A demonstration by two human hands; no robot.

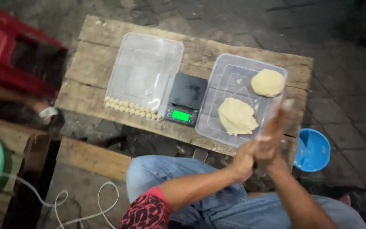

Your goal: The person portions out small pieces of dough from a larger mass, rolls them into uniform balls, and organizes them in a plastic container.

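Hands [259, 148] pressed together, right tray [217, 91] two dough lumps [237, 116], left tray [142, 63] dough balls [132, 109]

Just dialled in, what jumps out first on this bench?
The left hand and right hand, blurred, press palm to palm at the wooden table's near right edge. Just beyond them a clear tray holds two pale dough lumps. At centre a black scale shows a lit green display, and the left tray carries two rows of small dough balls along its near edge.

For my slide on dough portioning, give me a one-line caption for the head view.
Hands pressed together beside a tub holding two dough pieces, scale and tray of small balls on a wooden table.
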